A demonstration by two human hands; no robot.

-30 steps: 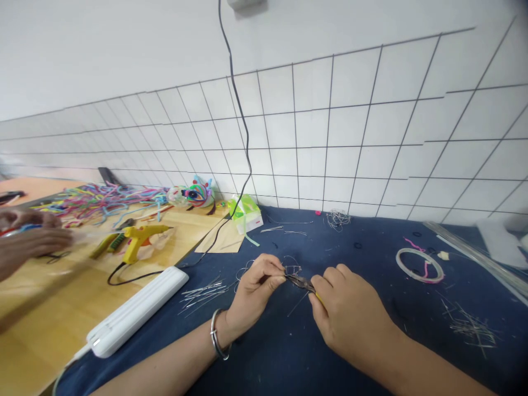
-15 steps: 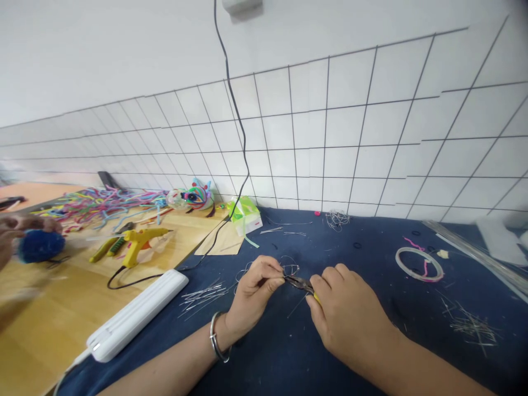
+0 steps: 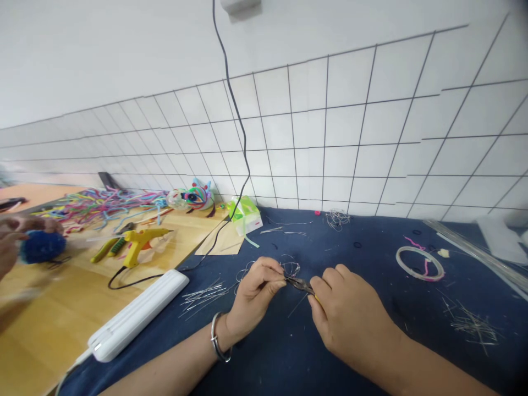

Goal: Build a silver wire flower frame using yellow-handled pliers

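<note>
The left hand (image 3: 258, 289) pinches thin wire (image 3: 297, 269) at centre; the right hand (image 3: 350, 319), knuckles up, grips yellow-handled pliers (image 3: 301, 284) against it. Dark-blue cloth (image 3: 280, 357) spreads nearer, a power strip (image 3: 138, 316) left, tiled wall (image 3: 309, 129) far.

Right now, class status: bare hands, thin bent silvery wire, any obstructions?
Left hand pinching wire. Right hand gripping yellow-handled metal pliers, nose at left fingertips. Straight silvery wires lie apart, leftward.
</note>
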